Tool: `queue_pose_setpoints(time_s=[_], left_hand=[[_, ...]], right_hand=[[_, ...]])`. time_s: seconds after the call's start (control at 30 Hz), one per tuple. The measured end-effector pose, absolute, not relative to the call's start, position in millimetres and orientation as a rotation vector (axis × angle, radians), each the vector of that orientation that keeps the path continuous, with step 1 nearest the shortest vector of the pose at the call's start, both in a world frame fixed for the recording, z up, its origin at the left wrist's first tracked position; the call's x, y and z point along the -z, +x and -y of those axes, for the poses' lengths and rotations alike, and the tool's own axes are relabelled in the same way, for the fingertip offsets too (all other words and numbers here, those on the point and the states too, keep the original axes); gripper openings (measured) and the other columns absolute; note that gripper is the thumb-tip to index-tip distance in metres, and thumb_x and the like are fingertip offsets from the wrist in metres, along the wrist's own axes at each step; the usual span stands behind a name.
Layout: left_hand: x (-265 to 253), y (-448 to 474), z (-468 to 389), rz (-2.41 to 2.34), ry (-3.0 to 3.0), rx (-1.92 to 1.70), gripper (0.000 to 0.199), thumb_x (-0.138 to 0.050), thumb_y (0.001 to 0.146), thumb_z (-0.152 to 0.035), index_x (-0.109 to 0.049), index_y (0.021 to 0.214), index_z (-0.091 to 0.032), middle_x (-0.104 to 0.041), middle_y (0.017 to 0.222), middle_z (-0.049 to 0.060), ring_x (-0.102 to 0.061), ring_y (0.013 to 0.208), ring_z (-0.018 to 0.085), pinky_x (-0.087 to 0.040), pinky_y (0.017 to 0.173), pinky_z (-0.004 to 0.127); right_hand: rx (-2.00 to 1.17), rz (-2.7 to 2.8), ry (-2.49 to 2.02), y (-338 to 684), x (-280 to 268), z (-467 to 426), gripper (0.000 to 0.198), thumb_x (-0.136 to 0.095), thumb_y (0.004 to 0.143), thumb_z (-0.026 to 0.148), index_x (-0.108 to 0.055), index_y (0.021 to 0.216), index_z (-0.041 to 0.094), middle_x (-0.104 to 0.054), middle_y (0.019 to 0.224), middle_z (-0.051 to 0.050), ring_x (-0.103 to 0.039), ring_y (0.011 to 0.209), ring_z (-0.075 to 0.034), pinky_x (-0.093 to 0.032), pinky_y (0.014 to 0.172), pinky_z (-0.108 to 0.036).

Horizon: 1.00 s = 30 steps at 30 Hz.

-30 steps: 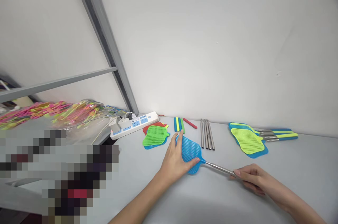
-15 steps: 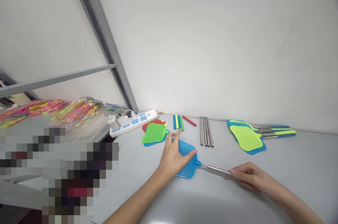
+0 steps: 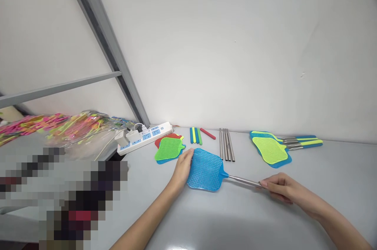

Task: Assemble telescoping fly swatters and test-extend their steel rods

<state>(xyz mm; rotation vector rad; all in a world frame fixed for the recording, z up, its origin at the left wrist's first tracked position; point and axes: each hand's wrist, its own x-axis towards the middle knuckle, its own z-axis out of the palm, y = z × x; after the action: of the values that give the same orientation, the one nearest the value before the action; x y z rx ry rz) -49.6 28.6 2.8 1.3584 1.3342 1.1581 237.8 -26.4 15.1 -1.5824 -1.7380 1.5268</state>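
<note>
A blue mesh fly swatter (image 3: 205, 170) is tilted up a little over the grey table. My left hand (image 3: 182, 169) is at the far-left edge of its head, closed against that edge with part of the fingers hidden behind the mesh. A shiny metal rod (image 3: 244, 181) runs from the swatter's neck to the right. My right hand (image 3: 281, 189) is wrapped round the rod's right end, thumb on top; whatever lies inside the palm is hidden. Beyond the swatter lie several loose metal rods (image 3: 226, 146) and several coloured handle grips (image 3: 196, 136), with a red grip (image 3: 207, 134) beside them.
Green, red and blue swatter heads (image 3: 169, 149) are stacked at left, near a white power strip (image 3: 145, 138) with plugs. Several yellow and blue fly swatters with handles (image 3: 269, 150) lie at right. Bagged colourful items (image 3: 79, 126) and a metal post (image 3: 114, 53) are further left.
My left hand has slid left from on top of the mesh to the edge of the head. The swatter's head now shows fully and is tilted. My right hand keeps its hold.
</note>
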Motion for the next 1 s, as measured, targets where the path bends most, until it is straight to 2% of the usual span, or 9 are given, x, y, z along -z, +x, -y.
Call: queue_pose_setpoints(time_s=[0.13, 0.23, 0.43, 0.7, 1.0], left_hand=[[0.9, -46.3, -25.0, -1.214, 1.229, -1.113, 0.047, -0.033, 0.075, -0.055, -0.056, 0.071, -0.013, -0.061, 0.066, 0.003, -0.055, 0.061, 0.015, -0.041, 0.062, 0.027], [-2.7, -44.7, -22.3, -1.104, 1.082, -1.103, 0.046, -0.036, 0.074, -0.055, -0.055, 0.069, -0.014, -0.061, 0.067, 0.003, -0.056, 0.061, 0.015, -0.042, 0.065, 0.026], [-12.2, -44.0, -16.3, -1.022, 0.794, -0.969, 0.043, -0.044, 0.070, -0.055, -0.058, 0.067, -0.014, -0.062, 0.065, 0.002, -0.057, 0.062, 0.014, -0.042, 0.069, 0.026], [-2.1, -40.5, -9.4, -1.180, 0.915, -0.903, 0.051, -0.038, 0.070, -0.060, -0.059, 0.070, -0.013, -0.063, 0.063, 0.004, -0.058, 0.062, 0.018, -0.042, 0.066, 0.029], [-1.1, -31.5, -6.2, -1.270, 0.907, -0.881, 0.046, -0.043, 0.069, -0.057, -0.056, 0.058, -0.014, -0.059, 0.053, 0.002, -0.055, 0.053, 0.016, -0.042, 0.057, 0.027]], right_hand=[[-1.646, 1.669, -1.499, 240.9, -19.2, 26.4, 0.041, -0.044, 0.074, 0.052, -0.042, 0.052, 0.016, -0.023, 0.046, 0.006, -0.016, 0.045, -0.007, -0.010, 0.046, -0.027], [-1.664, 1.679, -1.459, 240.6, -24.4, 27.0, 0.042, -0.044, 0.073, 0.053, -0.045, 0.053, 0.016, -0.022, 0.047, 0.006, -0.015, 0.045, -0.007, -0.009, 0.046, -0.027], [-1.688, 1.730, -1.406, 247.1, -16.7, 26.3, 0.040, -0.041, 0.078, 0.048, -0.060, 0.071, 0.014, -0.024, 0.046, 0.006, -0.018, 0.043, -0.007, -0.011, 0.045, -0.026], [-1.718, 1.703, -1.437, 244.1, -11.0, 25.4, 0.043, -0.043, 0.076, 0.050, -0.064, 0.080, 0.012, -0.024, 0.045, 0.007, -0.017, 0.041, -0.006, -0.012, 0.043, -0.025], [-1.813, 1.650, -1.410, 242.4, -3.4, 23.1, 0.042, -0.046, 0.074, 0.048, -0.065, 0.079, 0.011, -0.028, 0.046, 0.006, -0.017, 0.038, -0.005, -0.011, 0.041, -0.024]])
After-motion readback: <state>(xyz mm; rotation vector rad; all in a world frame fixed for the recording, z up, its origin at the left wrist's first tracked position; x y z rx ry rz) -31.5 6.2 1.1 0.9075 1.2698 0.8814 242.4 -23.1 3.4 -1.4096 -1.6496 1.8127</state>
